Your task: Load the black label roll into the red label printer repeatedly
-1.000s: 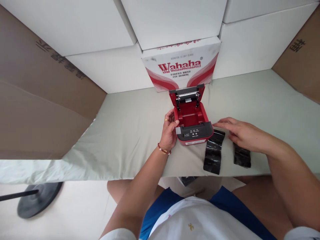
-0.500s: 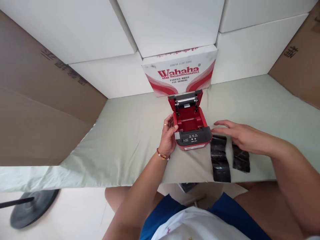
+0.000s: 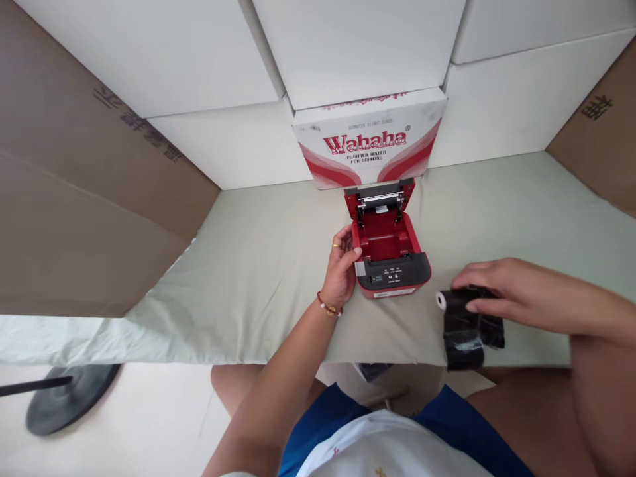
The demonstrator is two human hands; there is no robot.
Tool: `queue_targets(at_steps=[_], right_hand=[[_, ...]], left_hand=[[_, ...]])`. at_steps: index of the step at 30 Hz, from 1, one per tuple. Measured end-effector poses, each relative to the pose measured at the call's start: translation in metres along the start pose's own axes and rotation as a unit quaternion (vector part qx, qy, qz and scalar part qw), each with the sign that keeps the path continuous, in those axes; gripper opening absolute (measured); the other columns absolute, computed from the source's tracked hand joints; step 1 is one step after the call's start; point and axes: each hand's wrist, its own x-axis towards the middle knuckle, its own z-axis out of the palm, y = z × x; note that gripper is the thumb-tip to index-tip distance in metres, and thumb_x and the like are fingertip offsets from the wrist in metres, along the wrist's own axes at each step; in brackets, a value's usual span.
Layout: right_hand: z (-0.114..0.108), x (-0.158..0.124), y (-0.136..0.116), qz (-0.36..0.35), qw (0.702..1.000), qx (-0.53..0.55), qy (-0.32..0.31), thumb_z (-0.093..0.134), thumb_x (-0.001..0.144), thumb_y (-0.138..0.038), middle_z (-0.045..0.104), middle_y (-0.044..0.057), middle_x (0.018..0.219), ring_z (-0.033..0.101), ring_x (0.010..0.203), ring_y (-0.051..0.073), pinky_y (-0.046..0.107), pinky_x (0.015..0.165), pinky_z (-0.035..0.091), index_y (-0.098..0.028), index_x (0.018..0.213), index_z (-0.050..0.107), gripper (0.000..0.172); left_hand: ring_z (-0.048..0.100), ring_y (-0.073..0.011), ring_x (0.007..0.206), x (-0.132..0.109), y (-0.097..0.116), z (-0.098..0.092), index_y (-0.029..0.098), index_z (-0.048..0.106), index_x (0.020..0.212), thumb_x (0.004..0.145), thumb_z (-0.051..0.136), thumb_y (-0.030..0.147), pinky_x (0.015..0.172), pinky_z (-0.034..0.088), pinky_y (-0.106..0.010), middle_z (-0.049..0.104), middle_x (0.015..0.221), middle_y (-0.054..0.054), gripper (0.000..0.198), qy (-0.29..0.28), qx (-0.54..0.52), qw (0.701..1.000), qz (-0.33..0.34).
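A small red printer (image 3: 388,245) with a dark front panel stands open on the pale table cloth (image 3: 258,278), its lid tilted back and its red well bare. My left hand (image 3: 342,266) grips the printer's left side, thumb on the edge. To the right, my right hand (image 3: 497,291) is closed on a roll wrapped in black plastic (image 3: 460,305), whose white end faces left. A second black-wrapped roll (image 3: 464,348) lies under it by the table's front edge.
A red-and-white Wahaha water carton (image 3: 370,139) stands right behind the printer, among stacked white boxes (image 3: 163,53). Brown cardboard (image 3: 74,199) walls in the left side and the far right. A black round stand base (image 3: 69,401) rests on the floor at lower left.
My right hand has pulled back from beside the printer and taken hold of one black-wrapped roll, lifting it over the other. My left hand stays on the printer.
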Motion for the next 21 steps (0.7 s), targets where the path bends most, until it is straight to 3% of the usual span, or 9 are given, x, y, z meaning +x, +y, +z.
queue_targets(at_steps=[2,5,8,12,16,21], right_hand=[[-0.028,-0.004,-0.017,-0.049,0.996,0.069,-0.024,0.064,0.102,-0.046,0.084,0.003,0.108,0.08,0.084,0.023,0.031,0.068,0.063,-0.038,0.118,0.083,0.026],[-0.047,0.017,-0.046,-0.037,0.997,0.039,0.048,0.067,0.101,-0.048,0.085,0.002,0.106,0.077,0.08,0.023,0.033,0.065,0.06,-0.036,0.127,0.081,0.032],[-0.03,0.063,-0.072,0.048,0.99,-0.082,0.108,0.066,0.099,-0.032,0.085,0.005,0.116,0.078,0.094,0.026,0.037,0.08,0.059,-0.026,0.126,0.08,0.031],[0.005,0.114,-0.092,0.167,0.953,-0.236,0.085,0.057,0.101,-0.023,0.083,0.014,0.119,0.078,0.097,0.033,0.041,0.072,0.053,-0.02,0.124,0.077,0.03],[0.014,0.135,-0.089,0.199,0.944,-0.256,0.056,0.056,0.101,-0.024,0.083,0.016,0.116,0.078,0.098,0.036,0.039,0.068,0.048,-0.022,0.127,0.076,0.032],[0.006,0.149,-0.077,0.202,0.949,-0.238,0.04,0.059,0.097,-0.024,0.083,0.014,0.114,0.078,0.105,0.037,0.038,0.07,0.045,-0.027,0.126,0.079,0.036]], left_hand=[[0.059,-0.0273,0.143,-0.001,-0.002,0.0,0.03,0.068,0.131,0.08,0.09,0.051,0.123,0.047,-0.044,0.066,0.146,-0.006,0.059,0.007,0.002,1.0,0.006],[0.057,-0.0268,0.145,-0.002,-0.007,0.0,0.03,0.066,0.131,0.085,0.085,0.059,0.125,0.046,-0.044,0.063,0.149,-0.006,0.057,0.047,0.007,0.999,0.022],[0.057,-0.0264,0.145,-0.003,-0.013,-0.001,0.03,0.064,0.129,0.09,0.078,0.064,0.123,0.047,-0.045,0.061,0.149,-0.007,0.054,0.092,0.053,0.992,0.061],[0.058,-0.0262,0.14,-0.013,-0.008,-0.003,0.031,0.065,0.131,0.103,0.062,0.062,0.12,0.05,-0.047,0.061,0.144,-0.008,0.042,0.111,0.169,0.964,0.172],[0.061,-0.0276,0.133,-0.032,0.011,-0.001,0.029,0.072,0.12,0.107,0.055,0.049,0.12,0.048,-0.054,0.067,0.124,-0.007,0.029,0.044,0.294,0.9,0.318],[0.069,-0.0313,0.125,-0.05,0.027,0.011,0.025,0.071,0.122,0.104,0.053,0.052,0.107,0.057,-0.056,0.074,0.11,-0.009,0.037,-0.074,0.416,0.782,0.459]])
